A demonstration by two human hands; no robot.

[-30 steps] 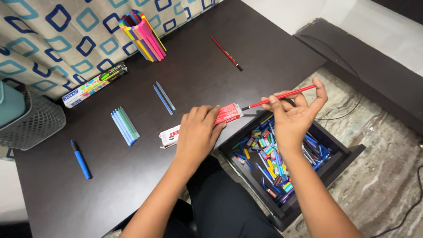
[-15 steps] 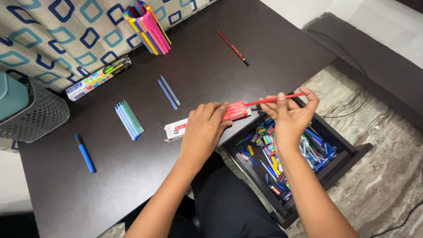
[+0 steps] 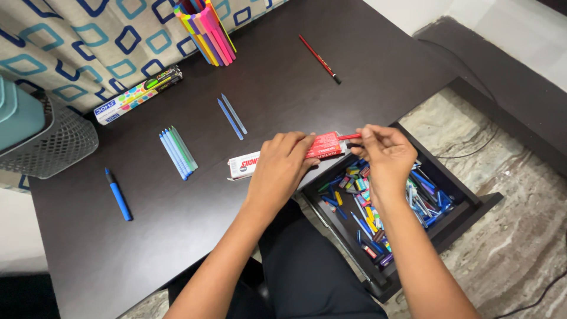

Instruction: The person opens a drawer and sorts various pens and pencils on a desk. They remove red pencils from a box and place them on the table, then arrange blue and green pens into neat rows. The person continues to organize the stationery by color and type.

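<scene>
My left hand (image 3: 282, 167) presses down on a long red and white pencil box (image 3: 248, 163) lying at the front edge of the dark desk (image 3: 177, 236). My right hand (image 3: 383, 152) pinches the end of a red pencil (image 3: 348, 136), most of which is inside the box's open red end. Both hands hover over the open drawer (image 3: 472, 204), which holds several coloured pens and erasers.
On the desk lie another red pencil (image 3: 319, 58), two blue sticks (image 3: 232, 116), a bunch of blue-green pens (image 3: 178, 152), a blue marker (image 3: 119, 194), a colourful pen box (image 3: 138, 94), a cup of coloured pens (image 3: 208, 29) and a mesh basket (image 3: 50, 145).
My right hand has pushed the red pencil leftward into the box; only its tip now sticks out. The view has shifted slightly.
</scene>
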